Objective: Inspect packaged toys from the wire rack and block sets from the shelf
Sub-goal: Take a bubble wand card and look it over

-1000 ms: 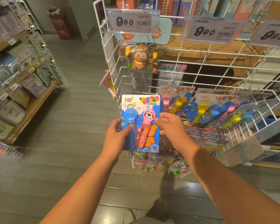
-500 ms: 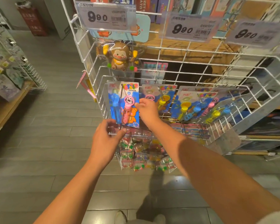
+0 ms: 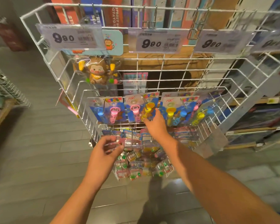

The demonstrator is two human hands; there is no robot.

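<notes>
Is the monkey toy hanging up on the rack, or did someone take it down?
Hanging up. The monkey toy hangs in its clear packet at the top left of the white wire rack, under a price tag. Neither hand touches it.

Carded toys (image 3: 137,109) hanging in wire rack (image 3: 152,81), monkey toy (image 3: 98,71) above left, small packets (image 3: 141,165) below
</notes>
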